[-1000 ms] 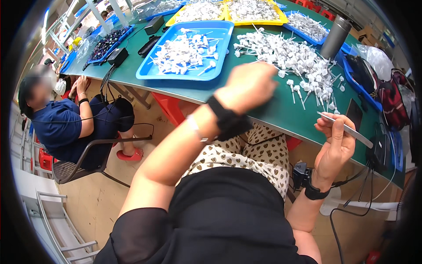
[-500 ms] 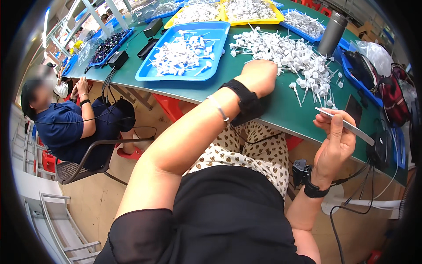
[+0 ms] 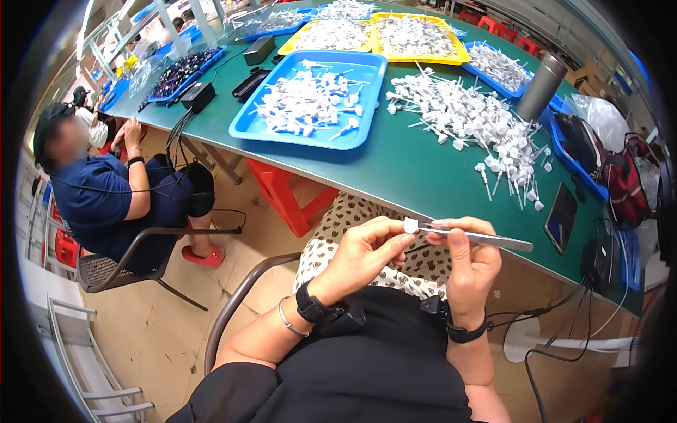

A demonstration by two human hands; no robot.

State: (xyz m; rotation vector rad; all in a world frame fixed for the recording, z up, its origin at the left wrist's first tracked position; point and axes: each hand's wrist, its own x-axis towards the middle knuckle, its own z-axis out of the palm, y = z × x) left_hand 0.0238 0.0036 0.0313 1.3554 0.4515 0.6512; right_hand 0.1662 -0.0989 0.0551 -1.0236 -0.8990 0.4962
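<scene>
Over my lap, my left hand (image 3: 364, 255) pinches a small white plastic piece (image 3: 411, 225) between thumb and fingertips. My right hand (image 3: 471, 264) is closed on metal tweezers (image 3: 504, 242), whose tips reach the white piece; whether they grip it or only touch it is too small to tell. Beyond both hands, a loose heap of white stemmed pieces (image 3: 469, 113) lies on the green table (image 3: 416, 169). A blue tray (image 3: 247, 130) left of the heap holds more such pieces.
Two yellow trays (image 3: 462, 58) and a blue tray (image 3: 525, 90) with white pieces stand farther back. A grey cylinder flask (image 3: 543, 88), a phone (image 3: 560, 218) and bags (image 3: 624, 190) are at the right. A seated person (image 3: 106, 169) is at the left; cables hang from the table.
My left hand has come back from the heap to my lap with a white piece. My right hand has moved left with the tweezers, and their tips now meet the piece.
</scene>
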